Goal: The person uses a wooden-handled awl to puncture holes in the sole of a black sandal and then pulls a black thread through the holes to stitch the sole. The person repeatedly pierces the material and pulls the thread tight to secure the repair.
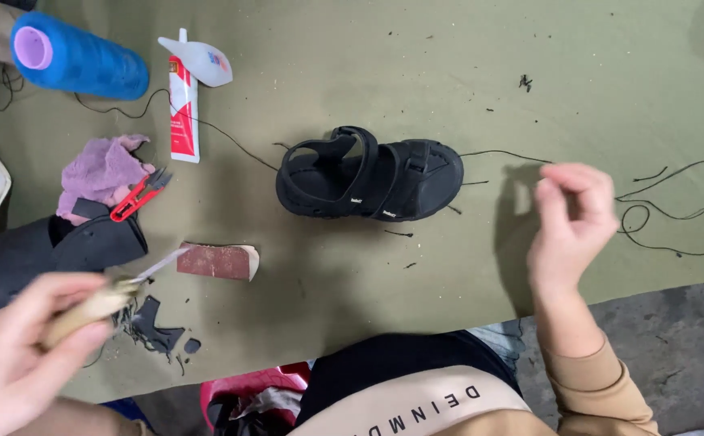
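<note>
A black strapped sandal (369, 175) lies on its side in the middle of the olive table (465, 73). A thin black thread (504, 153) runs from the sandal's toe toward my right hand (571, 220), whose fingertips are pinched together; whether they grip the thread I cannot tell. At the lower left, my left hand (21, 355) is blurred and closed around a tan wooden handle (85, 309) with a thin blade (158, 264) pointing toward the sandpaper (219, 262).
A blue thread cone (77, 56), a glue tube (182, 105), a white squeeze bottle (200, 58), a pink cloth (101, 171), red snips (138, 194), black sole pieces (45, 250) and black scraps (158, 331) crowd the left side. Loose black thread (683, 218) coils at the right near the table's front edge.
</note>
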